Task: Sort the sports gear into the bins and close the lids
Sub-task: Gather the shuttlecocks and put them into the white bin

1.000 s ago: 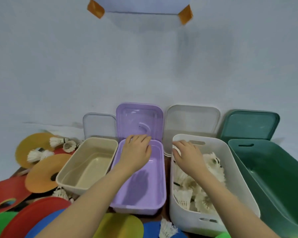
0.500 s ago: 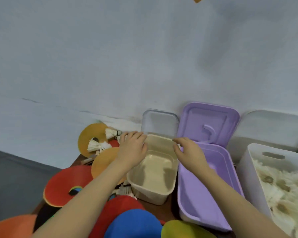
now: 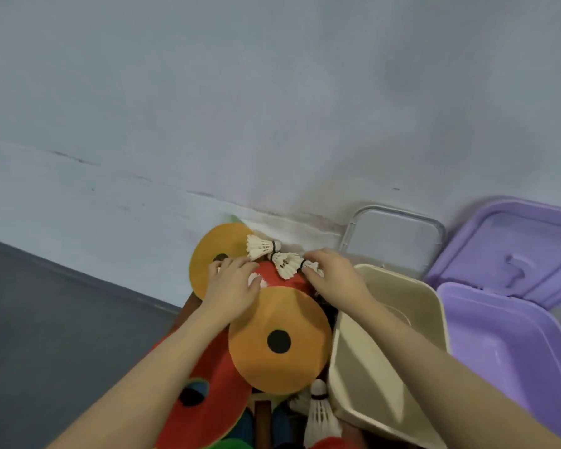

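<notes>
Head view: the left hand (image 3: 232,285) curls its fingers round a white feathered shuttlecock (image 3: 257,280) on the red flat disc (image 3: 282,278); the right hand (image 3: 332,273) pinches another white shuttlecock (image 3: 310,264) beside the empty cream plastic bin (image 3: 386,351). Loose neighbouring shuttlecocks (image 3: 263,247) may get knocked away as the hands lift

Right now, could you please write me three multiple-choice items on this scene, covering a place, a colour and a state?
1. Where does the clear lid stand?
A. against the wall
B. on the cream bin
C. in the purple bin

2. What colour is the disc with the black centre hole?
A. blue
B. orange
C. white

3. What is in the cream bin?
A. discs
B. shuttlecocks
C. nothing visible

Answers:
1 A, it leans on the wall behind the cream bin.
2 B, its surface is orange.
3 C, only its bare inside shows.
</notes>
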Motion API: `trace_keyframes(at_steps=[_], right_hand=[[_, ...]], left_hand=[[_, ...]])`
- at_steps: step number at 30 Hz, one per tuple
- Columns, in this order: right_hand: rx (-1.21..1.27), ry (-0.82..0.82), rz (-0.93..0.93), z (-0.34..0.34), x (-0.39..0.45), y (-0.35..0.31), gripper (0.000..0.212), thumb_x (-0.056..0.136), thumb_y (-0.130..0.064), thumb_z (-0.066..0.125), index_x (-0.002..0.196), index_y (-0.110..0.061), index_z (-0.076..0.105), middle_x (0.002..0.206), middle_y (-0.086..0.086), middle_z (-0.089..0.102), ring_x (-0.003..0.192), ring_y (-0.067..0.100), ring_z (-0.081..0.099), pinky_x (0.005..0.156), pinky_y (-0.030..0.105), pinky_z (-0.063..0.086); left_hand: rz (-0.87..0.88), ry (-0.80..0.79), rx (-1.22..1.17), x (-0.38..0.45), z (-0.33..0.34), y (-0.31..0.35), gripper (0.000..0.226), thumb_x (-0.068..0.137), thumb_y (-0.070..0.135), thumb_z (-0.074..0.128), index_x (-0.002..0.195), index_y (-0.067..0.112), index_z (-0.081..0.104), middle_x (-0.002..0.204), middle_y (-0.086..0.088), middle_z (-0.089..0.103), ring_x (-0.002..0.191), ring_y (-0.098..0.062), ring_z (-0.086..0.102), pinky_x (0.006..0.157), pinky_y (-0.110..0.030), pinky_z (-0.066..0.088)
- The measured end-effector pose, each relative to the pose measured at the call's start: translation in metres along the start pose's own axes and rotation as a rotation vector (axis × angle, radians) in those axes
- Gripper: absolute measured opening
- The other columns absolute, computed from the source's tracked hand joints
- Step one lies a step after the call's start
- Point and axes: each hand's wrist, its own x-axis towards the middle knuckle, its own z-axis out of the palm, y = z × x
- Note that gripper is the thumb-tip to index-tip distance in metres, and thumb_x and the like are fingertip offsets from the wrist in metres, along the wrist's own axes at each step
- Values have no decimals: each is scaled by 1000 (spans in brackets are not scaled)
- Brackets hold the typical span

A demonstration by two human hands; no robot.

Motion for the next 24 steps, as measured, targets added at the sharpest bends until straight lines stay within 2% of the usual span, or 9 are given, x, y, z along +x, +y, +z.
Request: trace_keyframes(at_steps=[6,9,11,13,15,19,22,24], right_hand=[[-64,-100,55,43,56,6,31,89,-29,52,117,-18,60,116,5,58,108,24,53,88,41,45],[-158,-214,98,64,75,13,43,89,-36,52,128,-17,51,132,9,50,119,31,44,100,43,36],[-190,-253,132,74,82,14,53,89,-42,52,135,-17,43,138,10,46,124,33,39,102,41,30],[-205,-240,144,82,85,12,57,89,-44,52,138,-20,39,136,11,48,125,34,39,103,41,28],[-214,-200,156,89,87,10,55,88,-46,53,136,-21,42,133,10,50,122,33,42,102,41,27],[-118,-128,192,98,85,9,40,88,-38,54,121,-15,54,122,8,53,110,29,52,97,40,34],[-34,-60,157,92,78,4,37,88,-36,55,120,-17,56,120,5,55,104,26,55,94,39,41],[-22,-11,121,83,73,1,38,89,-36,55,122,-18,57,119,4,56,105,25,55,95,40,41]], left_hand=[[-2,-105,2,21,29,-31,37,94,44,44,126,27,55,133,9,49,124,-14,40,102,-35,15],[11,-128,-70,24,40,-38,35,92,48,46,119,29,59,122,11,56,118,-11,44,98,-32,16],[33,-122,-134,23,46,-41,31,93,45,47,116,28,60,118,12,58,113,-9,47,96,-30,17],[33,-86,-215,22,48,-42,26,93,39,50,111,25,62,114,11,60,108,-8,50,92,-26,18],[17,-25,-286,21,48,-42,19,93,32,54,103,21,66,106,11,62,102,-8,52,89,-23,20],[-1,103,-416,18,47,-43,8,88,22,63,86,17,69,83,13,58,75,-5,51,88,-29,33],[-11,186,-467,20,39,-40,6,86,21,66,83,16,69,84,11,62,78,-8,56,82,-29,36],[-5,233,-515,23,32,-38,12,85,26,64,82,16,69,84,7,63,78,-14,60,77,-36,45]])
